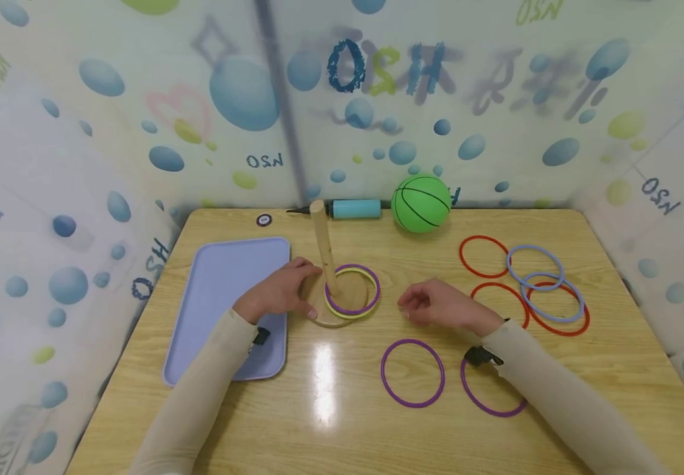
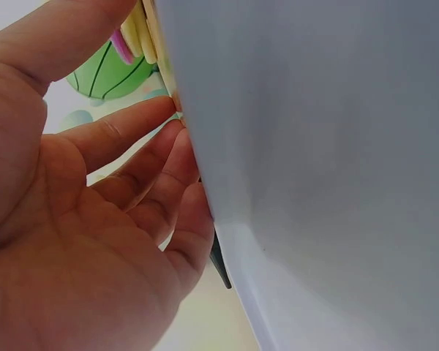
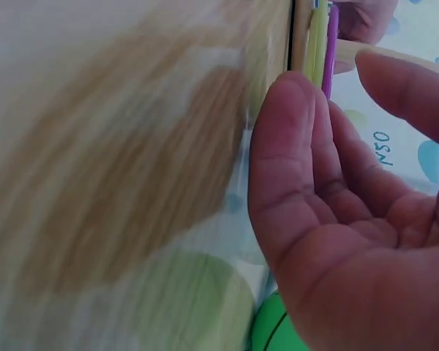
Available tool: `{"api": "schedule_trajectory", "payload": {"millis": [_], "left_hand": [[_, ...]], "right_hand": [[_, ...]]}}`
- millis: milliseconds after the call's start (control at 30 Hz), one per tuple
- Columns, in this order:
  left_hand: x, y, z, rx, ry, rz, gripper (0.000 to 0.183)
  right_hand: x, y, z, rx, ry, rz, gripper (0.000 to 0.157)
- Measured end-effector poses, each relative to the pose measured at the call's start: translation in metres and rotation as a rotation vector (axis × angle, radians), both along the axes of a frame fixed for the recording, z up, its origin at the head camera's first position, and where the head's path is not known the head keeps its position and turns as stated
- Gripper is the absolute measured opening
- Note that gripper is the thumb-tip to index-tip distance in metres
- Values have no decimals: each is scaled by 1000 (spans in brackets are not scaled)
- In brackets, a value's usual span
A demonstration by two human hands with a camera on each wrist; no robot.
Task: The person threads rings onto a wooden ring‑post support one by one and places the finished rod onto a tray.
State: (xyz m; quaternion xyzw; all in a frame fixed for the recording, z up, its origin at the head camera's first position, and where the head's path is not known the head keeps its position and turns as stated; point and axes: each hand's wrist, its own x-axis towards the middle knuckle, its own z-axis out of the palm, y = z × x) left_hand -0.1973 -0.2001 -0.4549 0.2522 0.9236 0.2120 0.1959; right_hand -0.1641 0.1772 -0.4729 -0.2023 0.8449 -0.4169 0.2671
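A round wooden base (image 1: 350, 290) with an upright wooden peg (image 1: 324, 247) stands near the middle of the table. A purple ring (image 1: 379, 290) and a yellow ring (image 1: 346, 317) encircle the foot of the peg and lie off to its right. My left hand (image 1: 279, 289) is at the base's left edge, thumb and fingers spread along it; its palm shows in the left wrist view. My right hand (image 1: 439, 303) holds nothing, fingers loosely bent, just right of those rings. Nearest below it lies another purple ring (image 1: 383, 373) on the table.
A lavender tray (image 1: 211, 290) lies left, partly under my left forearm. Red rings (image 1: 484, 237) and light blue rings (image 1: 534, 247) overlap at right. One more purple ring (image 1: 496, 413) is partly under my right forearm. At the back are a green ball (image 1: 421, 203), a blue pump (image 1: 356, 209) and a small dark disc (image 1: 264, 220).
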Motion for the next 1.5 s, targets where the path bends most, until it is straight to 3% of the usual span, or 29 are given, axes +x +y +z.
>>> {"api": "schedule_trajectory", "payload": {"millis": [367, 700, 967, 1500], "left_hand": [[1, -4, -5, 5, 0, 17, 99], [4, -4, -4, 24, -7, 11, 98], [2, -4, -5, 15, -9, 19, 98], [-1, -1, -5, 16, -10, 9, 98]], "right_hand": [[17, -2, 2, 68, 32, 114, 17], [23, -14, 2, 146, 204, 234, 11], [22, -12, 1, 135, 302, 197, 13], [-1, 0, 11, 50, 194, 101, 17]]}}
